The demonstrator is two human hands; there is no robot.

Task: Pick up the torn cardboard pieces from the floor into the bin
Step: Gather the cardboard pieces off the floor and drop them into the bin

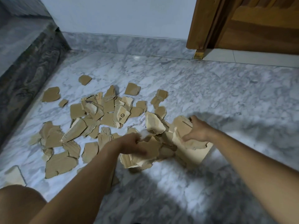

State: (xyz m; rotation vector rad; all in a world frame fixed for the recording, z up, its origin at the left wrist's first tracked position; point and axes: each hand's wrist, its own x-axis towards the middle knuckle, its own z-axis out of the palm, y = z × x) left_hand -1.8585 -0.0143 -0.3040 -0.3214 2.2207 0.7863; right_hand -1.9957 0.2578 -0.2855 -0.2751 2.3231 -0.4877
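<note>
While your knee [19,206] is showing at the lower left edge, you are reaching both arms out over the marble floor [178,183]. Your left hand [135,145] is blurred but is curling its fingers round a clump of torn cardboard pieces [139,160]. Your right hand [197,131] is gripping the top edge of a large cardboard piece [181,128], with fingers hooked over it and thumb down its near face. Both hands are pressing a bundle between them, and I cannot tell if it is touching the floor. Beyond them, scattered pieces [108,107] are lying flat across the floor, spreading toward a dark marble step [32,62] at left. Farthest back, a white wall [121,13] and a wooden door [258,26] are standing.
</note>
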